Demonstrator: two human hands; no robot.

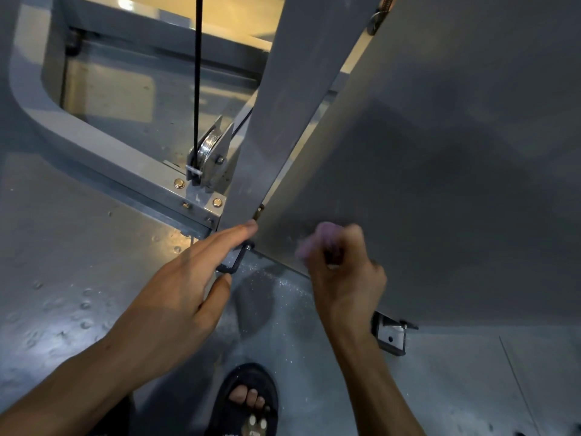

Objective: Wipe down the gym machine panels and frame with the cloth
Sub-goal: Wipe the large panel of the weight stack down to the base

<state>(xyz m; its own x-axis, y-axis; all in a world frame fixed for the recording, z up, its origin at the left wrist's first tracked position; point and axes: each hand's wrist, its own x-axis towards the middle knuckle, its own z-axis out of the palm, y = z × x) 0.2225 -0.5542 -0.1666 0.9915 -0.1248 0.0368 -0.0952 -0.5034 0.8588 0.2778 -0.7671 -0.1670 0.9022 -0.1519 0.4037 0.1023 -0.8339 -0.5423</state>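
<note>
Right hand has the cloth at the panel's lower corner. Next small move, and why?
Probably sweep the cloth up and right across the grey panel. The right hand grips it bunched near the panel's bottom-left corner, most of the panel lies above and right, and the left hand rests by the corner edge.

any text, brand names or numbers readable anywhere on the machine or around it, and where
None can be read.
grey panel: no label or print visible.
frame and pulley: bare metal and bolts, no markings.
sandal: pale marks on the strap, too blurred to read.
cloth: motion-blurred, no print visible.
</note>
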